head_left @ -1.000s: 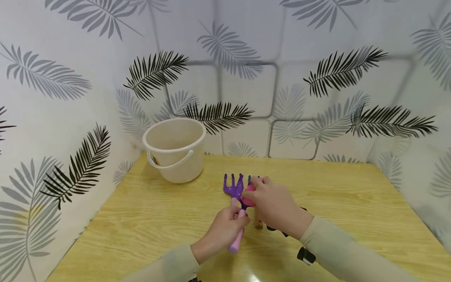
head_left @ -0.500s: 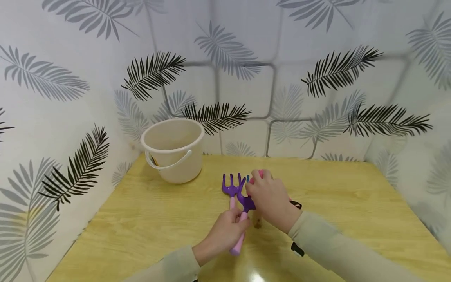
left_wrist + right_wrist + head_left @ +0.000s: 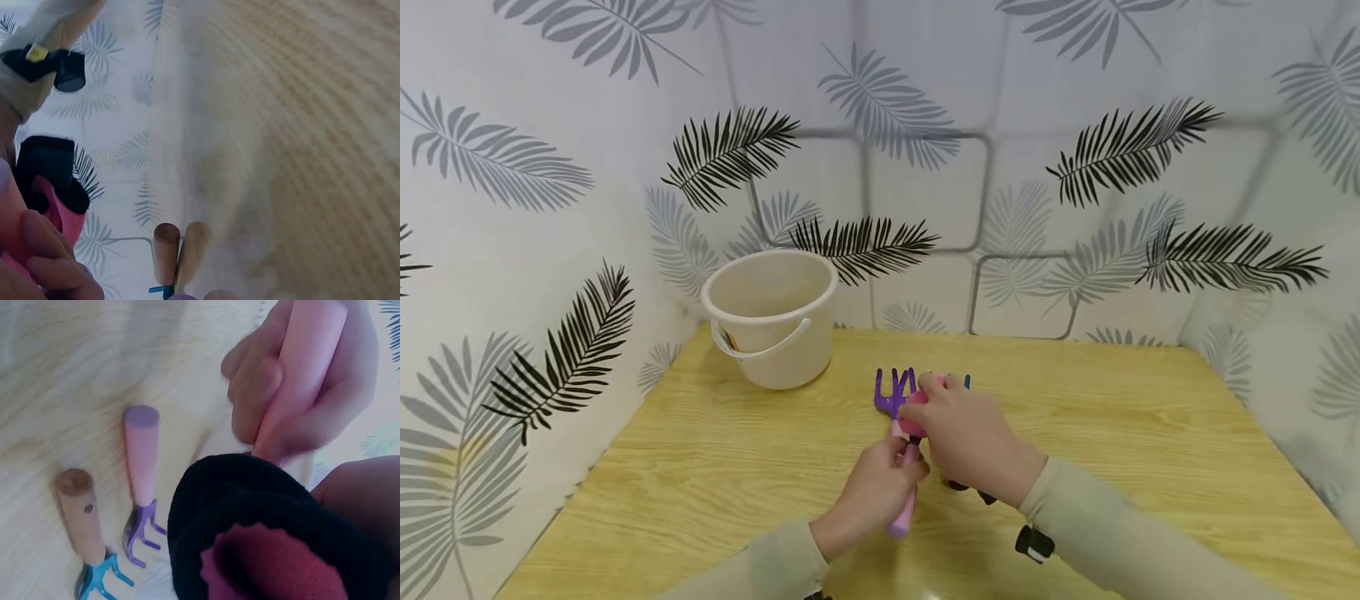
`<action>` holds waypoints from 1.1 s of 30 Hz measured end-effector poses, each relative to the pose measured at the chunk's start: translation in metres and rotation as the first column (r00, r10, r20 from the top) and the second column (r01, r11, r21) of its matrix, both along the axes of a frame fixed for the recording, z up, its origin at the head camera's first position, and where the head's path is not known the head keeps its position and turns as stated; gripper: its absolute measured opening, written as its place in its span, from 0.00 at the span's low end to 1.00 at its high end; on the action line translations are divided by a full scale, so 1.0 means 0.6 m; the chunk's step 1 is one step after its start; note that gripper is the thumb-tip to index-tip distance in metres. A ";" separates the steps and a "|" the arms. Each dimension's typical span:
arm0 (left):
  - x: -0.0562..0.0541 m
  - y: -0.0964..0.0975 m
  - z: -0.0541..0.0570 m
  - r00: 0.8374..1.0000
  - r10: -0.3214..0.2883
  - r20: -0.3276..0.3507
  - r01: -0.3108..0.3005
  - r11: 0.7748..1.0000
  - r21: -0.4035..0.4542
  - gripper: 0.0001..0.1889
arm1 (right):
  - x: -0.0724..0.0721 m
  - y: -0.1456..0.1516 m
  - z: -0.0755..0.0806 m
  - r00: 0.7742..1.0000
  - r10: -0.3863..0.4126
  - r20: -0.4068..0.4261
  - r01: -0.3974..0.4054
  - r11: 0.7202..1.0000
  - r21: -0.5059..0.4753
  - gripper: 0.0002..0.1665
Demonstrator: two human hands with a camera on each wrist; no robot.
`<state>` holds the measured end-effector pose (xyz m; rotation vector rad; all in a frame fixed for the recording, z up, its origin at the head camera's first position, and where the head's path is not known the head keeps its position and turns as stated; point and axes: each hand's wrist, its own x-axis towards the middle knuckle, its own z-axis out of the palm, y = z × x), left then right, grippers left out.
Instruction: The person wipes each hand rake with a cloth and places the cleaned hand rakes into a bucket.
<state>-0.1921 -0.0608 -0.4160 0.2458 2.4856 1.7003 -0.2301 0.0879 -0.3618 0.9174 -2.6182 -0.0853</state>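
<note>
My left hand [image 3: 874, 487] grips the pink handle [image 3: 306, 362] of a small garden hand fork. In my right hand [image 3: 973, 437] is a bunched pink cloth [image 3: 916, 414] with black cuff-like edging [image 3: 206, 494]. The cloth covers the neck and part of the purple head of the held fork. A second purple hand fork with a pink handle [image 3: 142, 456] lies on the table beside it. Next to that lies a teal hand fork with a wooden handle [image 3: 81, 519], mostly hidden by my right hand in the head view.
A cream bucket [image 3: 786, 358] with its handle hanging down stands at the back left of the wood-grain table [image 3: 715, 467]. Leaf-patterned walls [image 3: 925, 192] rise behind and on both sides.
Half a second ago the cloth was right of the held fork's head; my right hand has brought it left over the head and neck. My left hand stays nearly in place.
</note>
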 end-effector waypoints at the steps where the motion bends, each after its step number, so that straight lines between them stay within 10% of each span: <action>1: 0.002 0.000 -0.001 1.000 0.001 -0.009 -0.001 1.000 -0.024 0.06 | -0.003 -0.002 -0.001 1.000 -0.007 -0.003 0.007 1.000 0.000 0.18; 12: 0.012 0.006 -0.010 0.992 -0.022 -0.122 0.003 0.989 -0.148 0.08 | -0.023 -0.022 -0.006 0.979 -0.090 -0.182 0.101 0.994 0.049 0.02; 20: 0.007 -0.003 0.000 0.999 0.005 -0.047 -0.010 0.995 -0.096 0.07 | -0.009 -0.013 0.008 0.999 -0.039 0.036 0.038 0.999 0.023 0.13; 33: 0.017 0.004 -0.004 1.000 0.005 0.007 -0.004 1.000 -0.029 0.13 | 0.008 0.031 0.011 1.000 0.015 0.021 -0.015 1.000 0.001 0.28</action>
